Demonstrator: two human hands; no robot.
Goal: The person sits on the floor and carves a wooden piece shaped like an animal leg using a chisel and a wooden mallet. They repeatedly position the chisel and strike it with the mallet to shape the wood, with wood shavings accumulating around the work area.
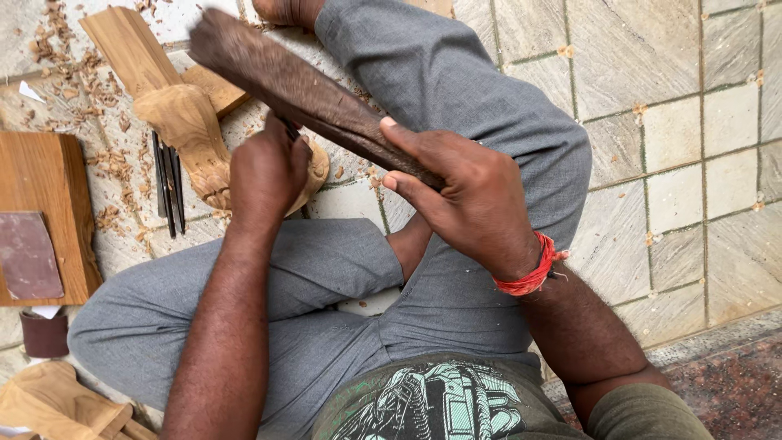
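Observation:
My right hand (460, 183) grips the handle end of a long dark wooden mallet (285, 81) that slants up to the left, its head raised above the carving. My left hand (265, 171) is closed around a thin chisel (291, 128), of which only a short dark bit shows above the fist. Beneath that hand lies a pale carved wooden piece (191, 134) on the floor, partly hidden by the fist. I sit with legs folded in grey trousers (456, 90).
Several dark chisels (169, 183) lie beside the carving. A wooden block (45, 212) with a sheet of sandpaper (28, 257) sits at the left. A plank (126, 49) and wood chips lie at the upper left. Tiled floor (692, 163) spreads to the right.

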